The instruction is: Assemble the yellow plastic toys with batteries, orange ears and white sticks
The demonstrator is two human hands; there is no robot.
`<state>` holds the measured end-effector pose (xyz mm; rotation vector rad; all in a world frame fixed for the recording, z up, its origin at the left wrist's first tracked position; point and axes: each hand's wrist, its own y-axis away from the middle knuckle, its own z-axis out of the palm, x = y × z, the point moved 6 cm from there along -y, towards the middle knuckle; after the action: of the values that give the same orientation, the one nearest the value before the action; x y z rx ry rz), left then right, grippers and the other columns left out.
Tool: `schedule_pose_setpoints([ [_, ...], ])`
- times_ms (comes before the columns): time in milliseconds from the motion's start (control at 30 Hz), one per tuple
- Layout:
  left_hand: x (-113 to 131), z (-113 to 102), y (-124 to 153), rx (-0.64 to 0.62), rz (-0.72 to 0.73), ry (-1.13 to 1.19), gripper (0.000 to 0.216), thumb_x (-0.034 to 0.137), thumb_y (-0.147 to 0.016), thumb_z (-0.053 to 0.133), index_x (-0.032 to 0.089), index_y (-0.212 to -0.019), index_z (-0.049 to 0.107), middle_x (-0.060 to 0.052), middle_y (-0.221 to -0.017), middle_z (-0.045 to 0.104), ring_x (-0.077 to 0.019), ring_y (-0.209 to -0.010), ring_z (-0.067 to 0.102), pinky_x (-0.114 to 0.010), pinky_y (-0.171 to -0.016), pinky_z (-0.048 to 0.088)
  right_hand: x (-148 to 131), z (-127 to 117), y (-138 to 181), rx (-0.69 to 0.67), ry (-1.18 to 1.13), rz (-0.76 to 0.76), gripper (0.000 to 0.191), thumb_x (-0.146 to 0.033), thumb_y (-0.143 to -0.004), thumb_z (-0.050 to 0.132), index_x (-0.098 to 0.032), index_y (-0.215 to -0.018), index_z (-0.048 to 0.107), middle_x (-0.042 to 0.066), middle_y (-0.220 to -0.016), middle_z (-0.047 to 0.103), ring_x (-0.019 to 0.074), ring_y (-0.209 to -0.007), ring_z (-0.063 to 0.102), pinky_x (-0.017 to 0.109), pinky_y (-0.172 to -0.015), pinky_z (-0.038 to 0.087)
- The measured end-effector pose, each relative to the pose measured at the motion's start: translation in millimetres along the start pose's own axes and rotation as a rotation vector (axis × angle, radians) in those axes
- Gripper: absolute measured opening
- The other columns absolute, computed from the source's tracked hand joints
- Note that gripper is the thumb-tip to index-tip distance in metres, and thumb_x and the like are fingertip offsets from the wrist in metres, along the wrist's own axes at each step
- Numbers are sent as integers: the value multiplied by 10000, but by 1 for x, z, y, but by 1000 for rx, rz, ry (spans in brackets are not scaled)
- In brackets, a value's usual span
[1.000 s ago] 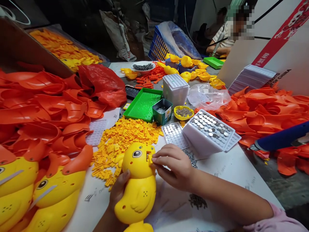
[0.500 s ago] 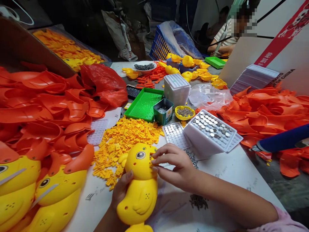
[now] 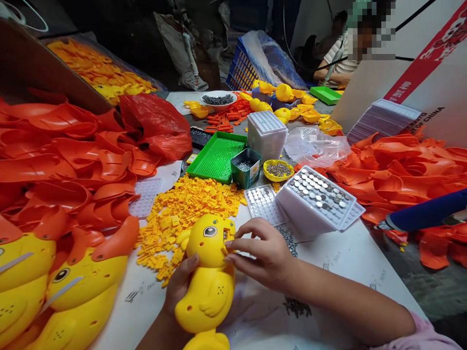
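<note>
My left hand (image 3: 182,279) grips the back of a yellow toy duck (image 3: 209,301), held upright and slightly tilted over the white table sheet. The duck has a printed eye and a small open recess on the front of its head. At this recess my right hand (image 3: 260,250) pinches a small yellow plastic piece (image 3: 225,249), partly hidden by the fingertips. Just behind the duck spreads a heap of small yellow plastic pieces (image 3: 197,194). Beside my right hand lies a tray of button cells (image 3: 263,201), and a stack of trays with button cells (image 3: 317,194) stands next to it.
Orange-red plastic parts (image 3: 54,160) pile up on the left and more orange parts (image 3: 408,170) on the right. Duck toys with orange beaks (image 3: 83,291) lie front left. A blue screwdriver (image 3: 426,209) juts in from the right. Behind are a green tray (image 3: 215,158) and screw containers (image 3: 246,170).
The duck and both hands have shifted slightly left. My right fingers have moved a little down the duck's head, and the recess shows more plainly.
</note>
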<state>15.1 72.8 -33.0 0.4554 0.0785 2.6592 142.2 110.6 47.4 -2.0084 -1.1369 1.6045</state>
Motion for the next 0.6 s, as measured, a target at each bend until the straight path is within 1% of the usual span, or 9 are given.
schedule_pose_setpoints([
  [100,1,-6,3,29,5,-38,166,282,-834,588,254,-888,743,-50,-1097,659,-200,-962,654,-384,-890,521,3,0,0,2,-40,1,197,-191,-1006,491,-114,-919,650,83,-912,514,229,-784,520,321,-697,401],
  [167,0,-15,9,71,-24,-76,192,305,-824,607,264,-963,733,-55,-1077,671,-216,-947,658,-397,-884,525,5,-1,0,11,-66,2,172,-181,-973,496,-115,-919,646,85,-932,510,233,-805,521,328,-722,408],
  [233,0,-26,15,148,-51,-126,269,323,-817,621,296,-1074,696,-52,-1075,674,-229,-930,658,-410,-874,530,6,-2,0,26,-71,6,162,-171,-957,499,-120,-917,647,86,-955,504,237,-828,519,329,-736,412],
  [267,1,-31,17,189,-41,-141,284,326,-804,636,320,-1083,688,-39,-1059,680,-225,-910,661,-399,-857,539,7,-3,0,30,-70,1,160,-166,-957,499,-124,-918,648,87,-967,501,238,-839,517,329,-741,415],
  [333,6,-38,21,261,22,-153,270,321,-760,681,352,-1027,701,-12,-1022,690,-215,-848,670,-365,-795,562,6,-3,-1,24,-79,-20,159,-157,-970,497,-131,-921,646,88,-984,500,237,-853,518,330,-752,424],
  [367,6,-39,21,265,33,-147,254,329,-743,694,351,-995,710,-6,-997,695,-214,-825,672,-356,-763,571,5,-3,-2,17,-89,-40,161,-155,-984,493,-131,-925,641,89,-987,502,237,-856,521,333,-757,429],
  [433,3,-35,21,224,4,-121,251,357,-755,681,342,-1005,707,-9,-998,695,-226,-841,672,-375,-759,573,3,-4,-2,11,-100,-84,189,-165,-1027,472,-122,-933,631,96,-982,511,237,-850,531,340,-758,437],
  [533,0,-25,19,96,-21,-40,253,350,-843,577,338,-1075,679,4,-1128,656,-233,-1006,636,-408,-891,530,1,-4,-2,0,-65,-117,281,-209,-1110,422,-107,-944,625,108,-987,525,244,-857,539,358,-758,445],
  [600,-1,-17,17,-4,-27,9,273,332,-884,512,303,-1104,671,-7,-1199,621,-222,-1082,603,-393,-975,481,1,-3,-2,-6,-26,-126,331,-239,-1156,388,-103,-965,621,108,-1002,534,247,-883,540,372,-784,456],
])
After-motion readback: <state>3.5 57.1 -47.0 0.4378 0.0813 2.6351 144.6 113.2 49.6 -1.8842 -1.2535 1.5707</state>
